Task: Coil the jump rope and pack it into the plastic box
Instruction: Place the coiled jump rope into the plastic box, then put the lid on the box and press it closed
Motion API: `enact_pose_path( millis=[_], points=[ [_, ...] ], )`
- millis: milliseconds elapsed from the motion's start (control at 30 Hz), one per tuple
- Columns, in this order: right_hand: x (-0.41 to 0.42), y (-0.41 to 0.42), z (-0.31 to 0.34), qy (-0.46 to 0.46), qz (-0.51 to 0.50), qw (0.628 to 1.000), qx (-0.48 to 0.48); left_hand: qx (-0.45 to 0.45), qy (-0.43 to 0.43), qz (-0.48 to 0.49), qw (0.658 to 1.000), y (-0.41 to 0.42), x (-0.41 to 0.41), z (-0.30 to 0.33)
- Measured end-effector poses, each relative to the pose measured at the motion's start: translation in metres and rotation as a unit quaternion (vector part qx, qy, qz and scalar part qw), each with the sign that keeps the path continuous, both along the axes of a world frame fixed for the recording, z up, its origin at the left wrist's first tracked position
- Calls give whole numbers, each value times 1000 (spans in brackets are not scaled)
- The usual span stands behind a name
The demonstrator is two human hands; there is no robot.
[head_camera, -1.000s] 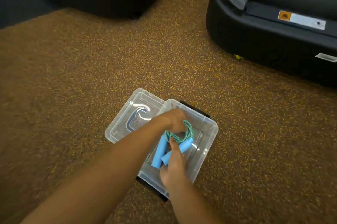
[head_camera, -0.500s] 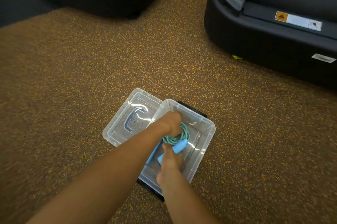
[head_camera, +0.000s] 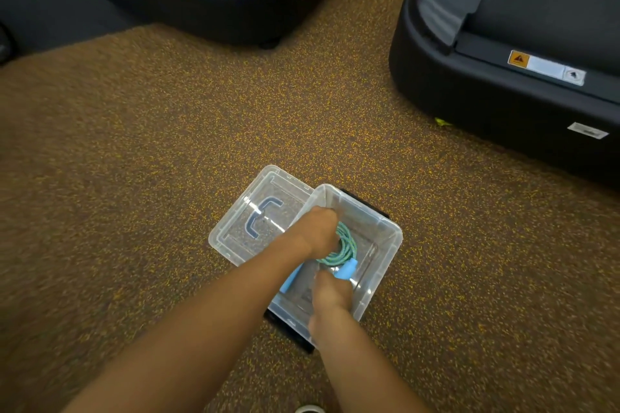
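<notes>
The coiled jump rope [head_camera: 343,248] sits inside the clear plastic box [head_camera: 389,244] on the speckled brown floor [head_camera: 167,150], its teal cord looped and its two blue handles [head_camera: 345,270] pointing toward the person. The left hand [head_camera: 320,231] is clenched around the coil at the box's far side, while the right hand [head_camera: 332,293] reaches in from the near side and grasps the end of one handle. The clear lid [head_camera: 248,221] lies flat just left of the box, touching it, and two black exercise machines [head_camera: 503,83] stand well beyond.
</notes>
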State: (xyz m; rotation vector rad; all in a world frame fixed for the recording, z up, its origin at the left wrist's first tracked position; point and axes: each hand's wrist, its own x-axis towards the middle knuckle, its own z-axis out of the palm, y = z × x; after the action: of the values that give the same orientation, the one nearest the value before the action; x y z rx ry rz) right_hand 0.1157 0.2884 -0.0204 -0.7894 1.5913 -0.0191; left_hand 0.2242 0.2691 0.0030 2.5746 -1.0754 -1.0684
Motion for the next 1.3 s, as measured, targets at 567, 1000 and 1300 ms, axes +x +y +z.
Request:
enact_pose_path(
  millis=[567, 1000, 1300],
  points=[
    [-55, -61, 130, -192, 269, 941, -71, -213, 24, 300, 930, 105, -43, 104],
    [6, -65, 224, -182, 531, 779, -278, -236, 57, 476, 845, 167, -54, 150],
    [81, -66, 167, -107, 664, 650, -353, -188, 140, 578, 782, 172, -19, 83]
  ],
)
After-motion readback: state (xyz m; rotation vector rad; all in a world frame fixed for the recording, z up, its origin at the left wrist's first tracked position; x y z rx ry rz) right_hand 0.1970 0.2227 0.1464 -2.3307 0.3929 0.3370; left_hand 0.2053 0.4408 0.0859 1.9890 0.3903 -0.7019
